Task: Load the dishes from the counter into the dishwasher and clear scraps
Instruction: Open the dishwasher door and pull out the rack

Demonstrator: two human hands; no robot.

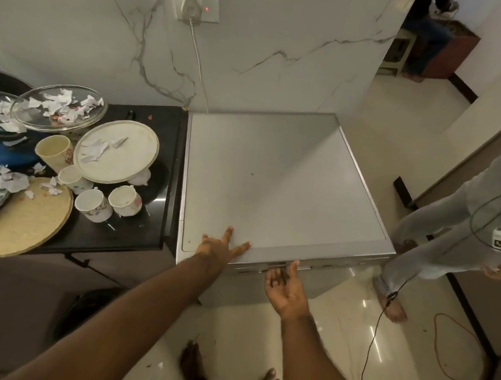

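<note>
Person's left hand (pixel 218 248) lies flat, fingers spread, on the dishwasher (pixel 275 177); right hand (pixel 286 289) palm-up, loose, empty by the door handle (pixel 278 265). Door's probably stiff and heavy-ish, so hook that handle.

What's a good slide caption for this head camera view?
Before loading: left hand flat on the closed dishwasher, right hand palm-up at its door handle, scrap-strewn dishes waiting on the counter.

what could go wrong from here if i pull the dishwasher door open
The door may drop toward your bare feet and the other person's foot close beside the dishwasher, where your right hand is at the handle. The white plate sits tilted on cups in a crowded pile; lifting one could topple it. The black cable on the floor could trip you.
</note>
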